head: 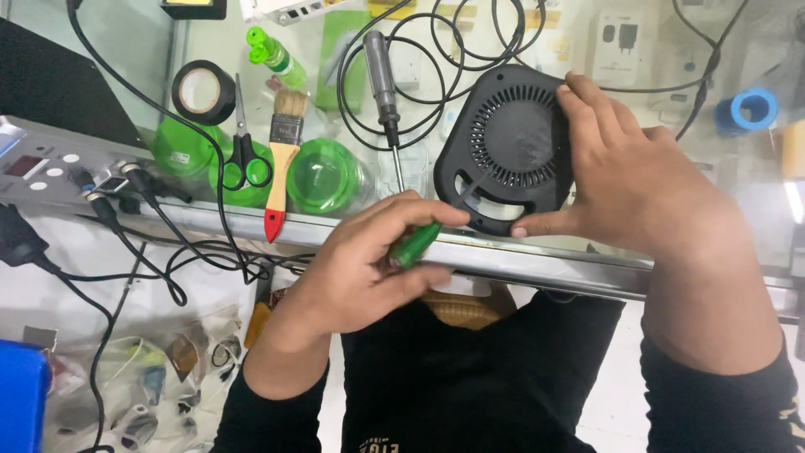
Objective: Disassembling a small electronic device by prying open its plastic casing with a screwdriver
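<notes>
A: Your left hand (369, 268) is closest to you, clenched around the green handle of a screwdriver (415, 244). The shaft is difficult to see; it seems to point toward the black fan housing (507, 147).

B: And your right hand (637, 180)?

A: It is grasping the fan housing, with the thumb along the lower edge and the fingers on the top right side. The housing lies flat on the glass desk (721, 218), near the metal front rail.

B: What can go wrong?

A: I think the tip can slip from the screw, because the housing is held only from one side. Then the tip may scratch the plastic or hit your right thumb. The glass is smooth too, so the housing can slide.

B: And further away?

A: The desk is crowded: a grey-handled screwdriver (380, 80), a paintbrush (283, 159), green-handled scissors (244, 151), a roll of black tape (204, 91), and black cables (436, 50) looping behind the housing, where they could catch.
</notes>
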